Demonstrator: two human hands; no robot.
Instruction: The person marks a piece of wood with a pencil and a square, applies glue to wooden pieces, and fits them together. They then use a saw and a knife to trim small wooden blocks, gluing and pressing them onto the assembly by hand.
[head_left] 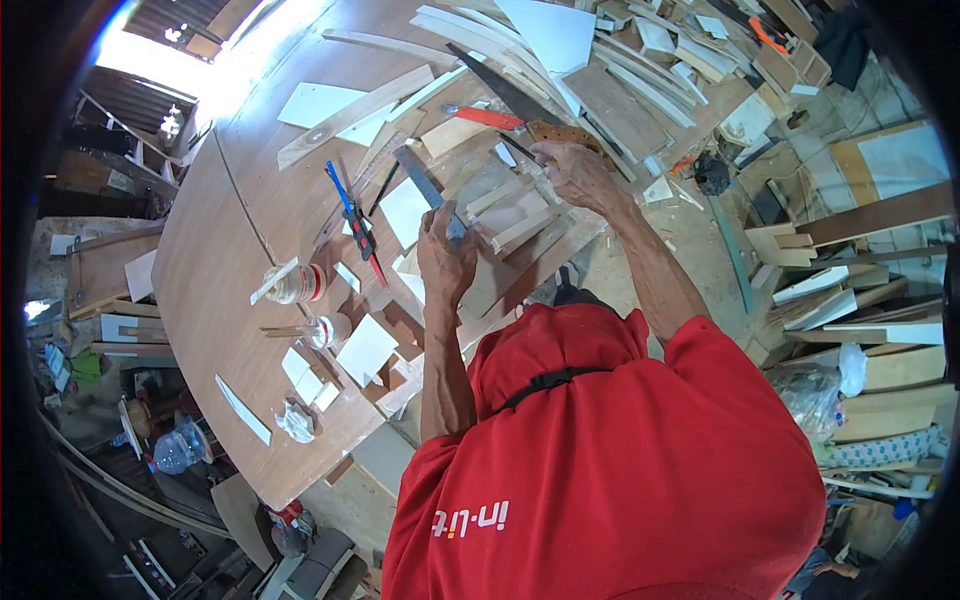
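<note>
My left hand [447, 255] is closed round the lower end of a flat grey bar [418, 172], which slants up and left over the table. My right hand [582, 175] has its fingers curled, close by the brown wooden handle [568, 134] of a handsaw. The dark saw blade [500, 85] runs up and left across the wood pile. A thin dark stick [515, 148] points toward the right fingertips; whether they pinch it is hidden. Pale wood strips [525, 228] lie between my hands. Left of the bar is a blue-and-red hand tool [357, 225].
The wooden table [215, 270] carries a jar [297, 283], a second jar with sticks [328, 331], white board offcuts [367, 348] and crumpled white material [296, 421]. A red-handled tool [485, 117] lies near the saw. Offcuts pile up at the back; boards [880, 300] stack at right.
</note>
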